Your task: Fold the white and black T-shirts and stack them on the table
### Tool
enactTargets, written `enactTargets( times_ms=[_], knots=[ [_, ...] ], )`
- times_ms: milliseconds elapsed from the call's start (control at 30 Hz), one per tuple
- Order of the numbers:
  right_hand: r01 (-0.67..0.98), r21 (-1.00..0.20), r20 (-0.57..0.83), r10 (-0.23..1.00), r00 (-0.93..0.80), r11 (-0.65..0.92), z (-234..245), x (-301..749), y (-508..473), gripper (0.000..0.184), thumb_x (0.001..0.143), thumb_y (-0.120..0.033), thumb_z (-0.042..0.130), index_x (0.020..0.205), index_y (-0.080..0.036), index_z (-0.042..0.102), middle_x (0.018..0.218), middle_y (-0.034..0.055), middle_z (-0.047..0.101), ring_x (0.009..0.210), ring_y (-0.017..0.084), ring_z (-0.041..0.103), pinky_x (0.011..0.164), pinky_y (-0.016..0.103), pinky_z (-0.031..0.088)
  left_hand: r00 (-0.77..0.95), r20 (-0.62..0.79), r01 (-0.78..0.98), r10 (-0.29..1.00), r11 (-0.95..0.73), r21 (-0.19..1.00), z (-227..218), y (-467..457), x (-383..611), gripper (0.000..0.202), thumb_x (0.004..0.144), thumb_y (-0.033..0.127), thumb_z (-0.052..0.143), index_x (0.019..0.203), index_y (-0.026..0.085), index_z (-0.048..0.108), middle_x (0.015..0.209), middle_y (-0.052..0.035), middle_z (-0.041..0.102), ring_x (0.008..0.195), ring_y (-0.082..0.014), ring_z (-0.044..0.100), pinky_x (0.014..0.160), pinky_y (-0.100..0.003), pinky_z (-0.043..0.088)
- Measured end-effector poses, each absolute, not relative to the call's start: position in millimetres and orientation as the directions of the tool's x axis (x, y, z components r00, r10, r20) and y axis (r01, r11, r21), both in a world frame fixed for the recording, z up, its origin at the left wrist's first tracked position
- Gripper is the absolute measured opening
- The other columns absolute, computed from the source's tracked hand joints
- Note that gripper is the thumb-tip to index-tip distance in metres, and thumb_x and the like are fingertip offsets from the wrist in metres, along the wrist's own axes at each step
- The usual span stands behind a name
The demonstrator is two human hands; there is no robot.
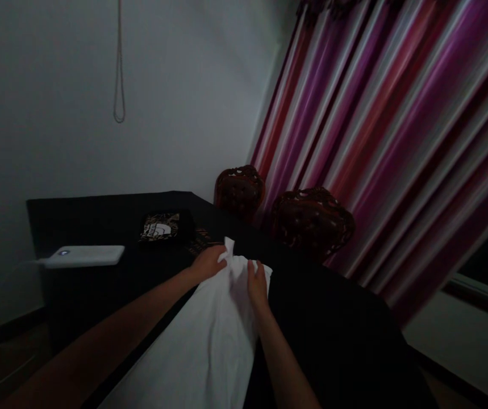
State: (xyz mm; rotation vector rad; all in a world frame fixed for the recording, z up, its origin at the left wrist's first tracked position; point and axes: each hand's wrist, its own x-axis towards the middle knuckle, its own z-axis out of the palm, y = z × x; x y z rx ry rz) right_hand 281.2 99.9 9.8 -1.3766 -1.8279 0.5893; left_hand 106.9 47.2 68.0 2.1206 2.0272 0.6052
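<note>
Currently grasping a white cloth (213, 341) by its bunched far end, above a black bench (333, 324), with a closed grip in both left hand (209, 262) and right hand (258, 285). Trailing the cloth toward seven o'clock. Looking outward from the hands: showing a slim white device (88, 257) at nine o'clock, a dark patterned pouch (165, 225) at ten, carved chairs (314, 224) at twelve and two, striped curtains (354, 136) behind.

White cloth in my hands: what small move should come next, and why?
I'd probably ease the left hand and right hand slightly apart: both hold the far end of the white cloth, yet a peak of fabric sticks up by the left hand and creases run down between them.
</note>
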Motion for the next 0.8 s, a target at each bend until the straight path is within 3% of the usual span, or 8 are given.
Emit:
enactTargets(
  times_ms=[100,200,267,333,433,533,667,800],
  knots=[
    [0.57,-0.756,0.387,0.922,-0.01,0.323,31,304,117,0.065,0.096,-0.048,0.017,0.142,-0.004,0.031,0.144,0.0192,0.041,0.134,0.023,0.037,0.107,0.034,0.032,0.277,0.245,0.877,0.929,-0.349,0.33,72,15,125,0.034,0.078,0.018,0.064,0.112,0.022,0.06,0.142,-0.0044,0.048,0.133,-0.0222,0.04,0.112,-0.034,0.029],
    [0.589,-0.709,0.485,0.874,0.009,0.388,42,316,121,0.058,0.095,-0.046,0.027,0.135,-0.008,0.043,0.136,0.0168,0.05,0.128,0.024,0.043,0.105,0.035,0.032,0.364,0.272,0.855,0.891,-0.435,0.283,62,-33,129,0.053,0.071,0.015,0.07,0.121,0.023,0.057,0.15,-0.005,0.039,0.138,-0.0252,0.034,0.115,-0.039,0.026],
    [0.656,-0.61,0.478,0.867,-0.142,0.444,37,312,115,0.05,0.093,-0.047,0.034,0.126,-0.014,0.054,0.126,0.0132,0.058,0.12,0.025,0.05,0.103,0.036,0.034,0.271,0.276,0.895,0.922,-0.347,0.281,48,-73,123,0.059,0.074,0.016,0.065,0.131,0.024,0.051,0.15,-0.0069,0.038,0.138,-0.0255,0.033,0.114,-0.042,0.028],
    [0.743,-0.471,0.365,0.872,-0.326,0.475,21,302,105,0.05,0.093,-0.05,0.037,0.125,-0.018,0.057,0.127,0.0126,0.058,0.121,0.028,0.049,0.103,0.041,0.033,0.095,0.248,0.936,0.964,-0.172,0.309,31,-116,112,0.053,0.08,0.023,0.06,0.133,0.023,0.05,0.148,-0.008,0.041,0.136,-0.0254,0.037,0.113,-0.042,0.031],
    [0.845,-0.267,0.204,0.884,-0.42,0.463,-11,286,88,0.066,0.091,-0.06,0.035,0.141,-0.018,0.043,0.148,0.0152,0.037,0.137,0.037,0.027,0.108,0.055,0.021,-0.128,0.177,0.94,0.976,0.062,0.335,7,-170,92,0.052,0.087,0.041,0.052,0.133,0.018,0.051,0.147,-0.0123,0.042,0.137,-0.0292,0.035,0.113,-0.047,0.03],
    [0.886,-0.145,0.141,0.895,-0.423,0.441,-30,276,83,0.07,0.092,-0.062,0.032,0.149,-0.021,0.028,0.156,0.0121,0.019,0.143,0.037,0.007,0.109,0.06,0.011,-0.199,0.135,0.922,0.971,0.139,0.361,-5,-202,73,0.054,0.092,0.05,0.042,0.133,0.017,0.051,0.149,-0.0129,0.038,0.138,-0.0293,0.032,0.113,-0.048,0.03],
    [0.889,-0.115,0.062,0.896,-0.44,0.444,-11,272,80,0.066,0.094,-0.056,0.032,0.149,-0.02,0.027,0.155,0.0131,0.02,0.143,0.035,0.011,0.109,0.06,0.015,-0.243,0.258,0.915,0.935,0.133,0.38,-5,-222,58,0.047,0.092,0.046,0.046,0.13,0.019,0.053,0.148,-0.0118,0.039,0.138,-0.0283,0.032,0.113,-0.048,0.029],
    [0.748,-0.2,0.259,0.771,-0.582,0.632,31,291,34,0.065,0.086,-0.053,0.05,0.141,-0.02,0.044,0.151,0.0126,0.031,0.142,0.032,0.019,0.112,0.057,0.013,-0.409,0.373,0.839,0.832,0.183,0.512,-22,-258,59,0.032,0.092,0.045,0.043,0.105,0.02,0.058,0.12,-0.0119,0.057,0.115,-0.0254,0.052,0.1,-0.043,0.044]
  ],
)
